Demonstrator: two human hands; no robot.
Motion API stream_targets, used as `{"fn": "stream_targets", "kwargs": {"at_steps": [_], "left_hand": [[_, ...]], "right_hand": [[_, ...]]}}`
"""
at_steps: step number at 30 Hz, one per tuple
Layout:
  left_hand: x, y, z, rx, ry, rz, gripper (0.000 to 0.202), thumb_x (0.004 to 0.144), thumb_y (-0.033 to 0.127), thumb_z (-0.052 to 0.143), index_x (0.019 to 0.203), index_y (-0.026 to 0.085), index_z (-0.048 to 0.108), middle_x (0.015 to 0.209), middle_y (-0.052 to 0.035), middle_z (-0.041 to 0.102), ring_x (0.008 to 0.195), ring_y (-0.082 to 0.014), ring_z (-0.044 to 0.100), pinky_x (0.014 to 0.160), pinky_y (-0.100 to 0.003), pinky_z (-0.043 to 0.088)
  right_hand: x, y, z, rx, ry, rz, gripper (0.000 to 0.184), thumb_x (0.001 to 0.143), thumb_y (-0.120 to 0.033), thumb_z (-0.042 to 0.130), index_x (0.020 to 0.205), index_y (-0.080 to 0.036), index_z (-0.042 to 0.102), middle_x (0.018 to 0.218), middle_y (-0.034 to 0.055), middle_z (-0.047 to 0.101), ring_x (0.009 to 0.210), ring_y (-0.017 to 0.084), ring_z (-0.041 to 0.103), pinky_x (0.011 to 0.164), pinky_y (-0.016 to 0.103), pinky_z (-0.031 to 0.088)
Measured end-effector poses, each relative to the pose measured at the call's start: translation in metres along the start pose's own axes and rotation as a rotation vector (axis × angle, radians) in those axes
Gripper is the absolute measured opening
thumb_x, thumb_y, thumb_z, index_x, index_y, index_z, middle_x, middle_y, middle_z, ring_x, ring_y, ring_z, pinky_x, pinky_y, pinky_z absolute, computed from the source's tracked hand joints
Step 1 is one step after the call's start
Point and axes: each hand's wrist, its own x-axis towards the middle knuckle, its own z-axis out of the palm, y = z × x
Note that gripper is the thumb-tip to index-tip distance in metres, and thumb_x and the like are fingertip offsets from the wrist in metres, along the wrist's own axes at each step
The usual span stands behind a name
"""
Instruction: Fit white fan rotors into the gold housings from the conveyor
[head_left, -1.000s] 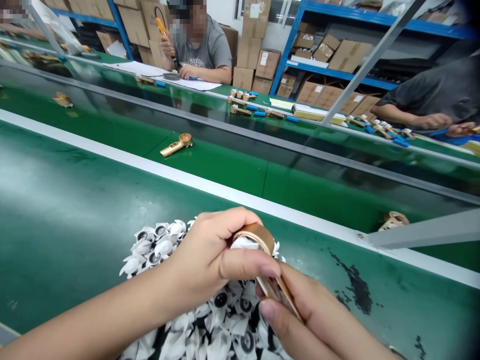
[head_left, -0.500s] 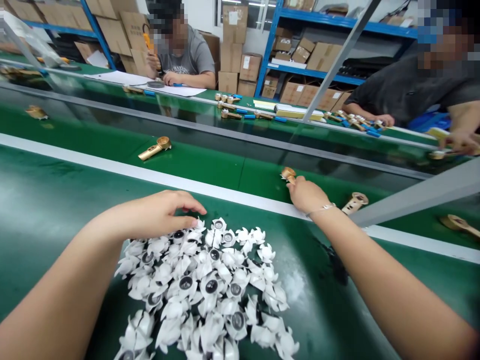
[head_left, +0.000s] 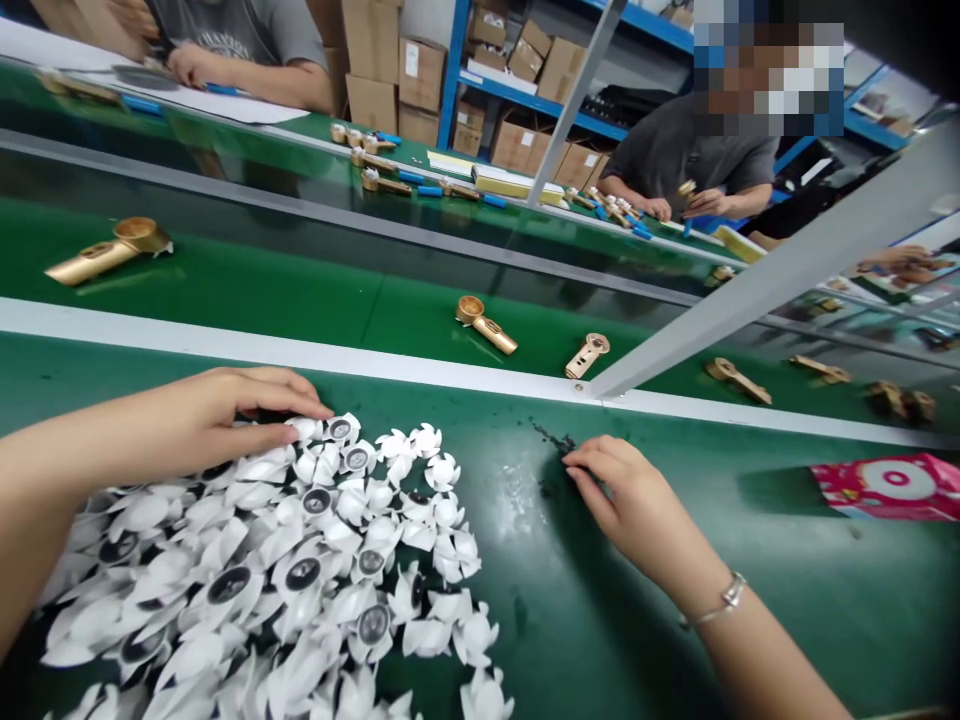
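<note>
My left hand (head_left: 251, 415) reaches over the top edge of a heap of white fan impellers (head_left: 304, 575), several with dark round hubs facing up. Its thumb and forefinger close on one white impeller (head_left: 306, 430) at that edge. On the bench to the right, my right hand (head_left: 626, 500) has its fingertips pinched together at a small scatter of tiny black pieces (head_left: 553, 437) that look like screws. Whatever lies between those fingertips is too small to make out. Beyond the white strip, a gold fan housing (head_left: 484, 325) with a round head and handle lies on the green belt.
More gold housings lie along the belt, one at the left (head_left: 112, 250) and one by the post (head_left: 587, 356). A grey slanted post (head_left: 697, 280) rises at the right. A pink packet (head_left: 892, 487) sits at the right. Co-workers (head_left: 690, 160) sit across the line.
My right hand has let go of the gold housing on the belt and come back to the black pieces on the bench. The view has swung right; my left hand stays by the impellers.
</note>
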Motion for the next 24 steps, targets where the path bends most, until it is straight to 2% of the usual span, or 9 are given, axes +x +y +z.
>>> {"fn": "stream_targets", "kwargs": {"at_steps": [4, 8, 11, 14, 16, 18, 21, 23, 24], "left_hand": [[0.003, -0.003, 0.0, -0.001, 0.029, -0.054, 0.033, 0.087, 0.055, 0.064, 0.102, 0.03, 0.081, 0.115, 0.0008, 0.074, 0.104, -0.0263, 0.066, 0.089, -0.026, 0.045], [-0.005, 0.008, -0.005, 0.11, 0.098, -0.103, 0.033, 0.091, 0.049, 0.061, 0.107, 0.026, 0.078, 0.113, -0.0014, 0.073, 0.09, -0.0229, 0.066, 0.075, -0.023, 0.044], [-0.009, 0.013, -0.007, 0.157, 0.083, -0.018, 0.036, 0.094, 0.04, 0.056, 0.125, 0.028, 0.07, 0.123, -0.0033, 0.068, 0.106, -0.0247, 0.063, 0.088, -0.026, 0.045], [-0.008, 0.004, -0.007, 0.147, 0.0, 0.042, 0.04, 0.087, 0.047, 0.063, 0.123, 0.032, 0.072, 0.123, -0.0062, 0.066, 0.111, -0.0285, 0.061, 0.092, -0.031, 0.047], [-0.004, -0.005, -0.006, 0.139, 0.005, 0.02, 0.045, 0.08, 0.054, 0.07, 0.118, 0.031, 0.074, 0.119, -0.0075, 0.067, 0.103, -0.0292, 0.063, 0.084, -0.032, 0.049], [-0.001, -0.011, -0.005, 0.119, 0.032, 0.006, 0.046, 0.078, 0.054, 0.072, 0.117, 0.031, 0.075, 0.116, -0.0073, 0.068, 0.095, -0.0276, 0.065, 0.077, -0.032, 0.049], [0.003, -0.008, -0.002, 0.057, 0.096, 0.025, 0.035, 0.077, 0.046, 0.075, 0.107, 0.027, 0.077, 0.107, -0.0066, 0.07, 0.088, -0.0254, 0.064, 0.076, -0.032, 0.048], [0.002, 0.004, 0.001, -0.002, 0.179, 0.044, 0.03, 0.077, 0.042, 0.076, 0.099, 0.022, 0.077, 0.099, -0.0073, 0.069, 0.086, -0.0242, 0.061, 0.076, -0.032, 0.047], [-0.001, 0.014, 0.003, -0.027, 0.225, 0.051, 0.031, 0.079, 0.043, 0.074, 0.101, 0.021, 0.075, 0.096, -0.0073, 0.068, 0.084, -0.0228, 0.061, 0.074, -0.032, 0.048]], "right_hand": [[0.0, -0.005, 0.003, -0.05, -0.048, -0.062, 0.025, 0.101, -0.019, 0.046, 0.1, -0.016, 0.071, 0.098, 0.0105, 0.065, 0.089, 0.023, 0.059, 0.083, 0.037, 0.051], [0.009, -0.017, -0.008, -0.147, -0.117, -0.124, 0.027, 0.099, -0.016, 0.049, 0.085, -0.016, 0.071, 0.086, 0.0087, 0.063, 0.08, 0.023, 0.055, 0.074, 0.039, 0.046], [0.014, -0.025, -0.009, -0.212, -0.125, -0.155, 0.028, 0.094, -0.012, 0.053, 0.069, -0.016, 0.065, 0.077, 0.0086, 0.06, 0.072, 0.024, 0.05, 0.065, 0.039, 0.04], [0.021, -0.026, -0.003, -0.223, -0.106, -0.175, 0.03, 0.09, -0.008, 0.053, 0.061, -0.016, 0.06, 0.072, 0.0101, 0.057, 0.068, 0.025, 0.049, 0.061, 0.039, 0.036], [0.029, -0.024, 0.0, -0.197, -0.094, -0.175, 0.03, 0.088, -0.008, 0.052, 0.06, -0.016, 0.058, 0.07, 0.0108, 0.057, 0.067, 0.025, 0.049, 0.06, 0.039, 0.036], [0.04, -0.027, -0.003, -0.138, -0.091, -0.17, 0.028, 0.088, -0.009, 0.052, 0.061, -0.017, 0.057, 0.07, 0.0093, 0.056, 0.066, 0.024, 0.05, 0.061, 0.038, 0.039], [0.064, -0.051, -0.015, -0.007, -0.094, -0.177, 0.018, 0.09, -0.012, 0.053, 0.073, -0.018, 0.057, 0.077, 0.0045, 0.059, 0.07, 0.019, 0.055, 0.064, 0.032, 0.045], [0.081, -0.08, -0.024, 0.139, -0.07, -0.174, 0.015, 0.093, -0.013, 0.051, 0.081, -0.02, 0.056, 0.082, 0.0012, 0.059, 0.072, 0.015, 0.056, 0.064, 0.026, 0.046], [0.088, -0.096, -0.028, 0.259, -0.043, -0.161, 0.015, 0.095, -0.015, 0.049, 0.083, -0.021, 0.055, 0.082, -0.0002, 0.059, 0.071, 0.013, 0.055, 0.062, 0.024, 0.045]]}}
